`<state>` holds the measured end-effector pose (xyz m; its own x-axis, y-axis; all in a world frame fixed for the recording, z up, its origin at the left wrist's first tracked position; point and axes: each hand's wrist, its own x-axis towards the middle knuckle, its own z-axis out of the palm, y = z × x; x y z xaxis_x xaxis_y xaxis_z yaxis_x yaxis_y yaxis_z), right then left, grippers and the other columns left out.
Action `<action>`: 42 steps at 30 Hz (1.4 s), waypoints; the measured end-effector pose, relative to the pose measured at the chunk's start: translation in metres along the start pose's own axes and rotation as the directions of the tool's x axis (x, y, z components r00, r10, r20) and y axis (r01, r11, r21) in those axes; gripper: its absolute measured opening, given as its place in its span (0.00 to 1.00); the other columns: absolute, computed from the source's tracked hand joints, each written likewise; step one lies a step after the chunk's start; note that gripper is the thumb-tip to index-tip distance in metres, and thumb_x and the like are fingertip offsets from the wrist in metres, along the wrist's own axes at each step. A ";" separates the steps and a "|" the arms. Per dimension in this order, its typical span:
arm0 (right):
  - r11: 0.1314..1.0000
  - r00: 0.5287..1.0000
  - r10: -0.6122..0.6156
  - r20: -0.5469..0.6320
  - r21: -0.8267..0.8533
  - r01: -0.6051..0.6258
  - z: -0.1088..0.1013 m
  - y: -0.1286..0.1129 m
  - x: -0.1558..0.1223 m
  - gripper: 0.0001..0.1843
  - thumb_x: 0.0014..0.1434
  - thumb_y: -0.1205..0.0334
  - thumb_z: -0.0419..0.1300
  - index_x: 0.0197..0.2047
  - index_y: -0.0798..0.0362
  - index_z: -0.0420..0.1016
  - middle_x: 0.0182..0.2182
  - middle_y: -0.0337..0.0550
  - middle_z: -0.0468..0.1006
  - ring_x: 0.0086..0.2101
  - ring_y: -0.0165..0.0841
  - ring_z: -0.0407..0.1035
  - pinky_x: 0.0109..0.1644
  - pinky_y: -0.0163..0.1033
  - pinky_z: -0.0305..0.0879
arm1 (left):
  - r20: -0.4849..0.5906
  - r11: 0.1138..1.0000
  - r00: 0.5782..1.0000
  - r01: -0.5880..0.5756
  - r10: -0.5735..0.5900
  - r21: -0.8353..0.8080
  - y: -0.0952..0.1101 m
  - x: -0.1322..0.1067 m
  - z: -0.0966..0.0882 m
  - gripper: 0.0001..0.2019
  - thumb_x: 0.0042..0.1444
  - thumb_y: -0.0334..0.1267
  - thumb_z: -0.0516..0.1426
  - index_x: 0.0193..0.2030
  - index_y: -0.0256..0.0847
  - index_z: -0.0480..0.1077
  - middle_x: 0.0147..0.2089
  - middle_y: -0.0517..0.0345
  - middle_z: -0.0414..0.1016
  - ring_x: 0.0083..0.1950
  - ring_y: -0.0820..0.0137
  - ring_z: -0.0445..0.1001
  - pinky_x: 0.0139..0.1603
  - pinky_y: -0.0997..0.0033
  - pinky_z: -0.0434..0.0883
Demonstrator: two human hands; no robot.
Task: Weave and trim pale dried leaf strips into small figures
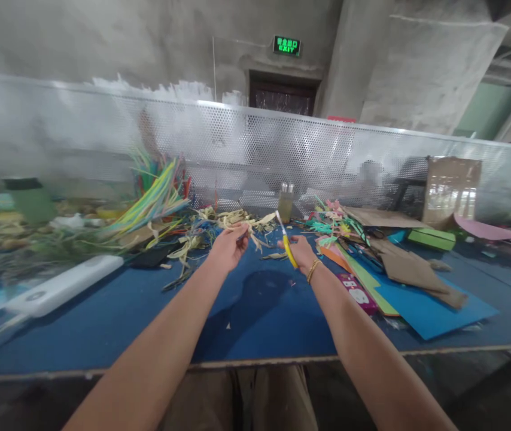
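Observation:
My right hand [301, 251] is closed round the yellow handles of a pair of scissors [288, 245]. The scissors' blades point up and away, towards the far side of the table. To the left, the fingers of my left hand [231, 244] pinch a pale, dry husk-like strip [252, 230]; its far part blends into what lies behind. Beyond both hands is a loose heap of pale dry strips [231, 219], with more scraps trailing to the left. Blur hides the finer detail at the fingertips.
A white power strip [67, 284] with a cable lies left, near a bundle of coloured thin strips [159, 200]. A clear bottle [286, 205] stands at the back. Coloured paper [435, 305], brown cardboard [410, 263] and a purple packet [358, 293] lie right. A perforated metal screen [237, 143] borders the table.

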<state>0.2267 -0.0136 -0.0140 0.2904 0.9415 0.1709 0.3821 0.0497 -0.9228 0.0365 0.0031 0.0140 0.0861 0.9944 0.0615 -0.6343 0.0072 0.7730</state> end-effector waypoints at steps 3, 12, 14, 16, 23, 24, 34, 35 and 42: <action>0.836 0.999 0.032 0.026 -0.549 -0.013 -0.007 0.005 0.002 0.27 0.40 0.52 0.66 0.42 0.57 0.69 0.39 0.54 0.76 0.41 0.43 0.71 0.38 0.39 0.65 | -0.070 1.000 0.997 -0.029 0.029 0.003 0.003 0.002 -0.002 0.07 0.43 0.26 0.63 0.29 0.38 0.70 0.24 0.63 0.71 0.22 0.81 0.69 0.19 0.85 0.64; 0.482 0.987 0.027 0.161 -0.866 0.128 -0.014 -0.014 -0.014 0.24 0.45 0.51 0.63 0.46 0.51 0.73 0.42 0.53 0.77 0.45 0.47 0.70 0.45 0.46 0.64 | -0.057 0.988 0.996 -0.065 0.073 0.138 0.000 0.000 -0.001 0.11 0.38 0.29 0.66 0.29 0.38 0.70 0.24 0.62 0.71 0.24 0.79 0.69 0.20 0.83 0.60; 0.480 0.991 0.015 0.133 -0.870 0.110 -0.018 -0.018 -0.016 0.20 0.49 0.51 0.59 0.44 0.51 0.75 0.41 0.54 0.77 0.46 0.48 0.70 0.45 0.47 0.63 | -0.051 0.965 0.992 -0.099 0.114 0.243 -0.001 -0.002 0.001 0.12 0.38 0.30 0.66 0.31 0.38 0.71 0.25 0.61 0.72 0.24 0.78 0.69 0.21 0.82 0.60; 0.482 0.997 0.000 0.083 -0.873 0.073 -0.023 -0.021 -0.017 0.18 0.53 0.53 0.56 0.42 0.53 0.77 0.41 0.56 0.77 0.45 0.49 0.70 0.44 0.48 0.63 | -0.016 0.924 0.987 -0.145 0.160 0.354 -0.003 -0.004 0.002 0.12 0.39 0.32 0.66 0.32 0.39 0.72 0.24 0.61 0.72 0.22 0.79 0.66 0.21 0.80 0.59; 0.741 0.933 -0.360 -0.026 -0.615 0.269 -0.021 -0.026 -0.014 0.18 0.60 0.54 0.50 0.44 0.54 0.76 0.40 0.54 0.77 0.43 0.40 0.70 0.48 0.43 0.61 | 0.118 0.811 0.980 -0.200 0.162 0.550 -0.011 -0.004 0.001 0.15 0.39 0.39 0.66 0.35 0.38 0.72 0.24 0.60 0.72 0.23 0.75 0.67 0.23 0.76 0.59; 0.787 0.905 -0.426 -0.008 -0.497 0.366 -0.016 -0.026 -0.014 0.19 0.60 0.53 0.51 0.47 0.53 0.74 0.41 0.51 0.77 0.43 0.37 0.70 0.48 0.40 0.62 | 0.132 0.796 0.978 -0.207 0.160 0.569 -0.013 -0.004 0.001 0.15 0.39 0.39 0.65 0.35 0.38 0.71 0.24 0.60 0.72 0.24 0.75 0.67 0.24 0.76 0.60; 0.922 0.928 -0.365 0.074 0.165 0.349 0.020 -0.011 -0.010 0.14 0.46 0.53 0.62 0.32 0.56 0.75 0.24 0.39 0.75 0.27 0.30 0.67 0.34 0.36 0.63 | 0.272 0.746 0.949 -0.297 0.161 0.596 -0.017 -0.006 0.001 0.13 0.40 0.39 0.63 0.34 0.38 0.71 0.27 0.61 0.72 0.26 0.76 0.66 0.28 0.75 0.61; 0.927 0.941 -0.328 0.085 0.222 0.303 0.019 -0.011 -0.010 0.14 0.46 0.53 0.62 0.31 0.56 0.74 0.23 0.38 0.74 0.26 0.29 0.66 0.34 0.36 0.63 | 0.276 0.738 0.945 -0.311 0.174 0.599 -0.016 -0.006 0.001 0.12 0.40 0.38 0.63 0.33 0.38 0.71 0.28 0.61 0.72 0.26 0.76 0.65 0.28 0.75 0.61; 0.906 0.955 -0.245 0.165 0.389 0.166 0.016 -0.020 -0.016 0.15 0.42 0.52 0.64 0.27 0.56 0.72 0.22 0.38 0.72 0.25 0.28 0.65 0.34 0.35 0.62 | 0.180 0.849 0.974 -0.207 0.135 0.485 -0.018 -0.006 0.004 0.11 0.38 0.38 0.65 0.24 0.37 0.67 0.20 0.64 0.66 0.21 0.80 0.60 0.23 0.78 0.58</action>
<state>0.2008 -0.0241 -0.0039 0.0389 0.9422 0.3328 0.0535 0.3306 -0.9423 0.0499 -0.0038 0.0022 0.1365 0.9509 0.2779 -0.1837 -0.2513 0.9503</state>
